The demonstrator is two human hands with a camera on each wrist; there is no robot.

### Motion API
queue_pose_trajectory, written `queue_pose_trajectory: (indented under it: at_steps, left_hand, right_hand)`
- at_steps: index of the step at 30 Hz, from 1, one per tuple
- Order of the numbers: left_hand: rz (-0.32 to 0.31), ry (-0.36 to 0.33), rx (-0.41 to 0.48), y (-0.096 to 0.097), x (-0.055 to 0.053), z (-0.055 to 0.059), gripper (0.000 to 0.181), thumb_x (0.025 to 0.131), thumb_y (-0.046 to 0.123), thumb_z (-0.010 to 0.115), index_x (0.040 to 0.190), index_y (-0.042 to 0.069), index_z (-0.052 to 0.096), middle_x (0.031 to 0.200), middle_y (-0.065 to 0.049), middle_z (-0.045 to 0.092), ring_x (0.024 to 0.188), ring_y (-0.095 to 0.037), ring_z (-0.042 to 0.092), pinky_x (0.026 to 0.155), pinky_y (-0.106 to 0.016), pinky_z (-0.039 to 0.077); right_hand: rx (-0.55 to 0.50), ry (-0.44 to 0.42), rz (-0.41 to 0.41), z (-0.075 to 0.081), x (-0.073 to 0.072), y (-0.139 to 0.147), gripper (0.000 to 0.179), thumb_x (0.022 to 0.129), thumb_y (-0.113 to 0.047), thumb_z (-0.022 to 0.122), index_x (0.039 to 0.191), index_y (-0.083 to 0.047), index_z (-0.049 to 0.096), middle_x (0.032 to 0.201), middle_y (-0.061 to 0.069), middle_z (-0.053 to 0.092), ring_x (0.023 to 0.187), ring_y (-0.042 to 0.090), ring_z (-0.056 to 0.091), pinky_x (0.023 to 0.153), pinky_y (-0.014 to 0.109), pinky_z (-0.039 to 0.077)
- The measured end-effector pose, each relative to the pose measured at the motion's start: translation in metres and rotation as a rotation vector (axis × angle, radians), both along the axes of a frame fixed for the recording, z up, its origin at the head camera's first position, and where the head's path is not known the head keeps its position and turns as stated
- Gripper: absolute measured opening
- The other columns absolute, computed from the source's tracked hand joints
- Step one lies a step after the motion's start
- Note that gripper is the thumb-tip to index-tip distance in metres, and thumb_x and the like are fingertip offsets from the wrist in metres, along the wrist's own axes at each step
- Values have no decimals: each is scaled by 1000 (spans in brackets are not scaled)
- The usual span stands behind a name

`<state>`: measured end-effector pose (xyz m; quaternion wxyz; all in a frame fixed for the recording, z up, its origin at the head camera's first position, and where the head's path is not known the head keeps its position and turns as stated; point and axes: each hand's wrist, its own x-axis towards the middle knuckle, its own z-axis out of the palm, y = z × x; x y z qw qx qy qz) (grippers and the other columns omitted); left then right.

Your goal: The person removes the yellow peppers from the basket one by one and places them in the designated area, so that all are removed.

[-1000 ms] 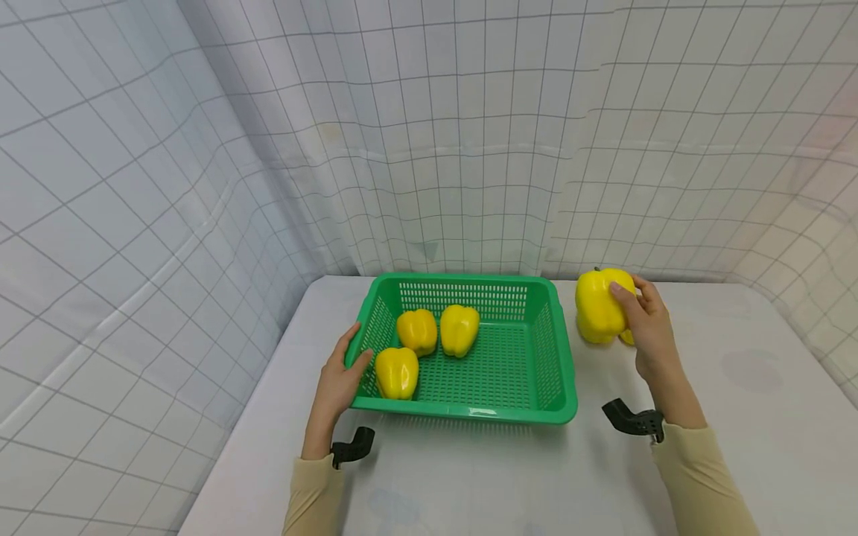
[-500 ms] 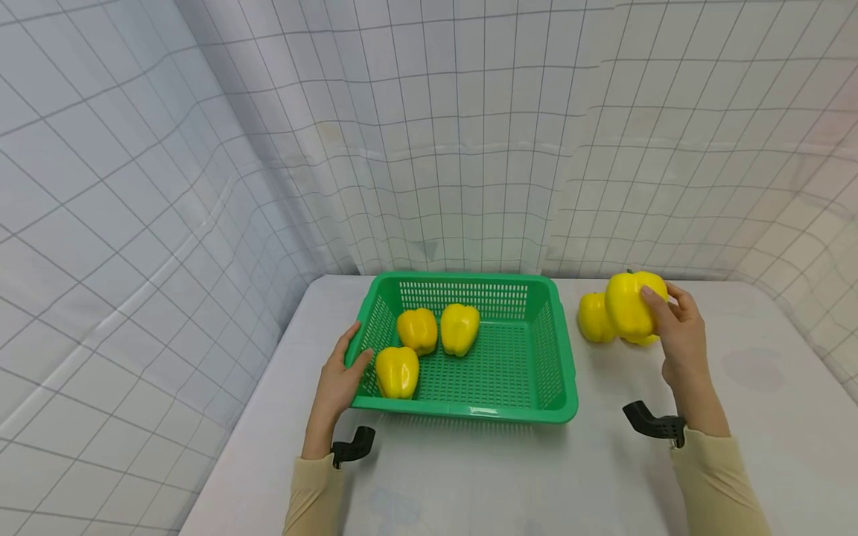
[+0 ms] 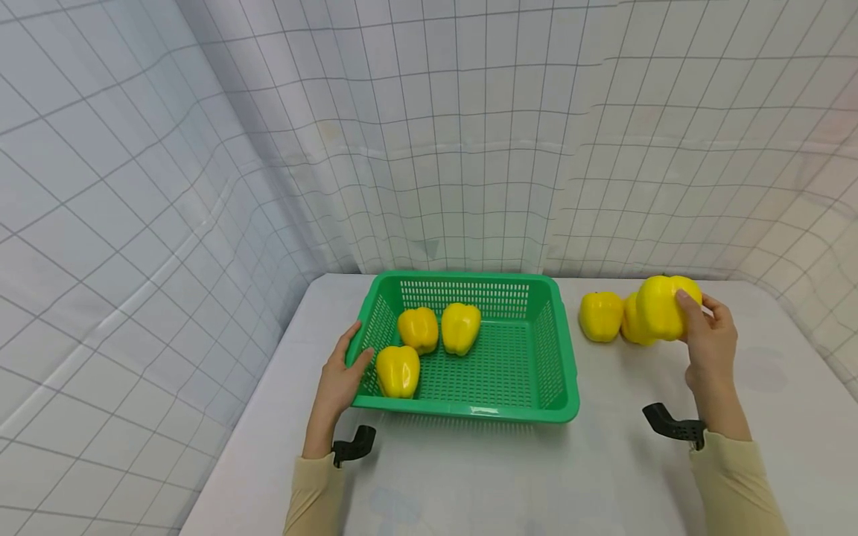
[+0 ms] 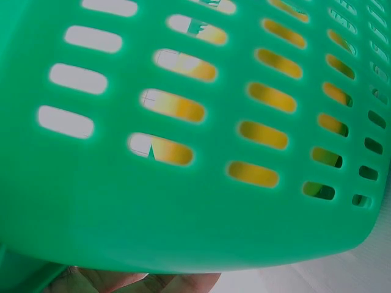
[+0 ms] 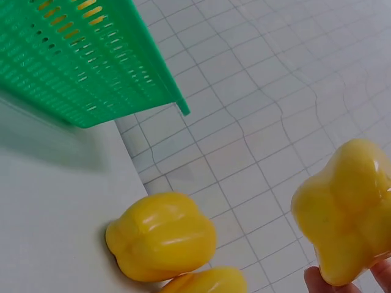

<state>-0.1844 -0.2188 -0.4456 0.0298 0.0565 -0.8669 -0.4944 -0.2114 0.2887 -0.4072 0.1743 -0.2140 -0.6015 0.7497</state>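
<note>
My right hand [image 3: 713, 346] holds a yellow bell pepper [image 3: 659, 309] at the right of the head view, thumb on its near side. Behind it a second yellow pepper [image 3: 633, 321] is partly hidden, and another yellow pepper [image 3: 600, 317] sits just left of that one. In the right wrist view the held pepper [image 5: 347, 210] shows its lobed bottom, with fingertips under it. My left hand [image 3: 339, 378] grips the left rim of a green plastic basket [image 3: 462, 411], thumb inside the rim. Inside lie three yellow peppers: a front one [image 3: 398, 372], a back one [image 3: 418, 330] and a middle one [image 3: 460, 328].
The basket stands on a white table [image 3: 469, 484], right of which the loose peppers sit near the far edge. A white grid-patterned curtain [image 3: 456, 149] hangs behind the table and along both sides. Each wrist carries a black camera mount [image 3: 672, 426].
My right hand has carried its pepper to the right, past the two peppers on the table, which now show more. My left hand and the basket have stayed in place.
</note>
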Motion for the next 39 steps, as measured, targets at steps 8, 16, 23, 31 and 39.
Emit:
queue_pose_trajectory:
  at_steps: [8,16,23,31,39]
  left_hand:
    - [2,-7,6,0,0,-1,58,98,35,51,150,27,28,142,-19,40,98,-33,53,73,-40,43]
    - [6,5,8,-1,-1,-1,57,98,35,52,150,28,29,142,-18,40,98,-33,53,73,-40,43]
    - [4,6,4,-1,0,-2,58,98,37,52,150,28,29,143,-18,40,99,-33,53,74,-42,43]
    - [3,9,-8,0,1,-2,58,98,37,51,150,28,28,143,-18,40,98,-32,54,73,-41,43]
    - [0,18,-7,-1,0,-3,58,98,34,52,150,27,29,143,-19,40,100,-34,53,74,-43,43]
  right_hand:
    - [-27,15,-17,-11,-3,16,38,87,-32,70,115,-20,50,101,-3,51,81,7,54,63,12,46]
    - [-52,38,-57,-17,-9,31,32,86,-30,72,109,-22,51,99,-2,52,79,6,55,63,11,46]
    - [-19,-2,-87,-25,-16,47,36,84,-30,74,111,-22,52,101,-3,48,79,5,53,61,10,45]
    - [56,-89,-38,-30,-22,66,79,82,-37,74,146,-9,37,99,-8,46,79,1,50,61,8,43]
    - [41,-177,15,-37,-29,80,90,79,-43,75,150,-10,29,100,-9,41,78,2,47,57,10,44]
